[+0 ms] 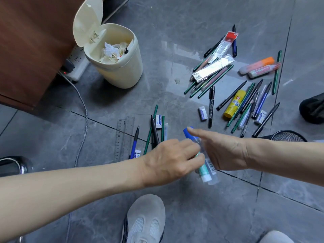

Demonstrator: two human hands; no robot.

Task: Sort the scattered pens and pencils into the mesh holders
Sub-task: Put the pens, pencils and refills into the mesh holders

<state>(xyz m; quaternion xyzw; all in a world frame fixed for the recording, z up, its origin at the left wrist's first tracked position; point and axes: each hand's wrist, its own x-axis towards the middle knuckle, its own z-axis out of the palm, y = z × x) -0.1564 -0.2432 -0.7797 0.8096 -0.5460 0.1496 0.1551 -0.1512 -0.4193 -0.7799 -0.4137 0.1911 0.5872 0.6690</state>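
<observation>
Your grey shoe sits nearest, at six o'clock on the tiled floor. At eleven o'clock stands a cream bin, lid flipped up. Your left hand curls its fingers around a green-and-white tube at centre; your right hand grips a clear blue-capped tube beside it, forefinger stretched along the cap. At two o'clock lies the main scatter of pens and pencils, with a yellow glue stick among them. One mesh holder shows its rim at three o'clock, just behind your right forearm. A smaller cluster of pens lies touching your left knuckles, a clear ruler at its nine o'clock.
</observation>
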